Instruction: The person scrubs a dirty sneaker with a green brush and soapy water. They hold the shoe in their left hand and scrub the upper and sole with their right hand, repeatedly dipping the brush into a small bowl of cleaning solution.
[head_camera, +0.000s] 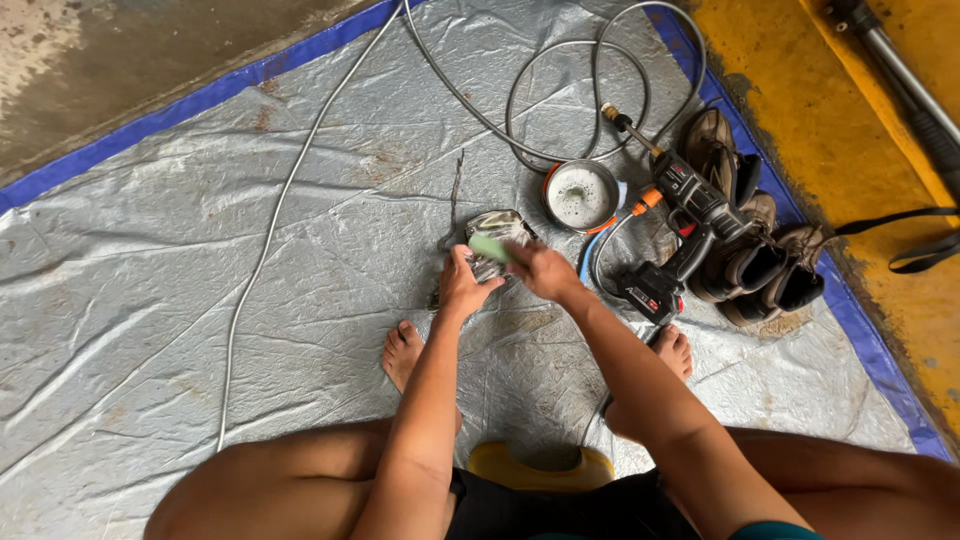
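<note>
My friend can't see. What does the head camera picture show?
A seated person's left hand holds a muddy shoe while the right hand presses a green brush on it, over a grey tarp. A spray gun, bowl and boots lie nearby.

No pkgs, signs or screens. Only label: small red/white patch on black sprayer body (652, 290), right of centre, unreadable.

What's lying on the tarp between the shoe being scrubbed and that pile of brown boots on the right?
In the head view, between the shoe and the boots lie a round bowl of foamy water and a black spray gun with its hose.
</note>
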